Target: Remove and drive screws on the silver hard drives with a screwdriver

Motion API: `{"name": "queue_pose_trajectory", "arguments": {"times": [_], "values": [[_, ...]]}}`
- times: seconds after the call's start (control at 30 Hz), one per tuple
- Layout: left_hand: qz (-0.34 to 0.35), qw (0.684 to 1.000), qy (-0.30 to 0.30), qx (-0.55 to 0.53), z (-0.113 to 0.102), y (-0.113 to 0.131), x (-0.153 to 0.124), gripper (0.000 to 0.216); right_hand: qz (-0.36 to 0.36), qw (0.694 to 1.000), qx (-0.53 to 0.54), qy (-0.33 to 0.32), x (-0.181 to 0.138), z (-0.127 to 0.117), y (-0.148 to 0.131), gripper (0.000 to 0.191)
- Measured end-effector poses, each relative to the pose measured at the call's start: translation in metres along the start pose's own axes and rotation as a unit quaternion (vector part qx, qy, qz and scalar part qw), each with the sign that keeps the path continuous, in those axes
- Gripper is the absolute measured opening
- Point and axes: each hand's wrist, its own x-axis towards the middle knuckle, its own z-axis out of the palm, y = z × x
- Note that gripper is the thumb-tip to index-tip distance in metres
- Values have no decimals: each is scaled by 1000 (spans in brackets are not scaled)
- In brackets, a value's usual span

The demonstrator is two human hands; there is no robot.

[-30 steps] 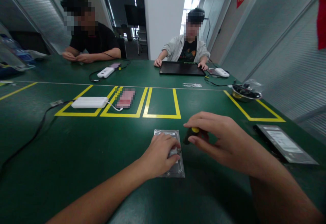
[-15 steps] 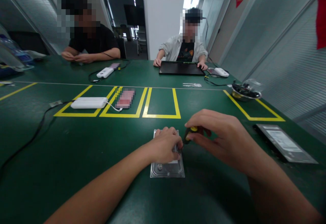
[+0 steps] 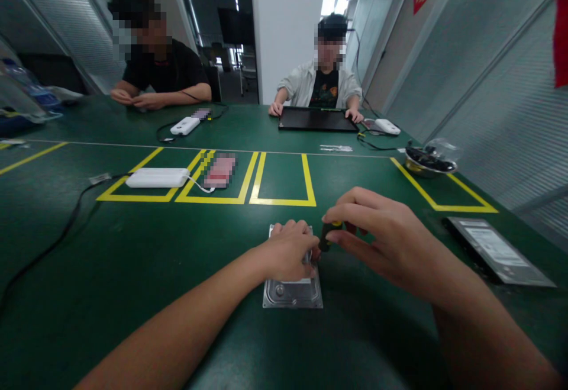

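Observation:
On the green table in front of me lies a silver hard drive, its upper part covered by my left hand. The fingers of that hand are curled over the drive and hold it down, with the fingertips at its right edge. My right hand pinches the short black-and-yellow handle of a screwdriver between thumb and fingers. The handle stands slightly tilted beside the drive's right edge, close to my left fingertips. The screwdriver's tip is hidden behind the left fingers.
Another hard drive lies at the right. Behind it stands a metal bowl of dark items. A white power bank is cabled to a pink phone among yellow tape outlines. Across the table, two people sit, one holding a flat black panel.
The screwdriver handle has turned a little between my right fingers, showing less yellow. My left hand stays on the hard drive. The whole view has shifted slightly.

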Motion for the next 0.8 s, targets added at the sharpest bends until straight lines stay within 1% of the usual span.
{"name": "queue_pose_trajectory", "arguments": {"times": [0.03, 0.1, 0.17, 0.2, 0.4, 0.47, 0.53, 0.6, 0.7, 0.8], "values": [[2, 1000, -2, 3, 0, 0, 0, 26, -3, 1000, -2, 7, 1, 0, 0, 13], [5, 1000, -10, 9, -2, 0, 1, 26, -20, 1000, 8, 13, 1, 0, -1, 21], [6, 1000, -20, 16, -3, 1, 2, 26, -39, 999, 26, 7, 1, 0, -1, 29], [5, 1000, -23, 20, -4, 1, 2, 26, -42, 999, 30, 2, 0, 0, -1, 30], [1, 999, -43, 31, -6, 1, 5, 32, -1, 1000, 0, 9, 0, -1, -1, 8], [0, 998, -44, 33, -8, 2, 6, 31, -15, 1000, 10, 18, 0, -1, -2, 10], [0, 999, -44, 30, -9, 3, 5, 29, -30, 999, 22, 15, -1, -3, -3, 15], [-2, 999, -44, 27, -9, 4, 5, 29, -24, 999, 22, 5, -2, -3, -4, 17], [0, 999, -45, 30, -8, 3, 5, 31, 3, 1000, 1, 6, -2, -2, -3, 10], [3, 999, -40, 26, -8, 3, 5, 29, 14, 1000, -16, 9, -2, -1, -3, 7]]}}
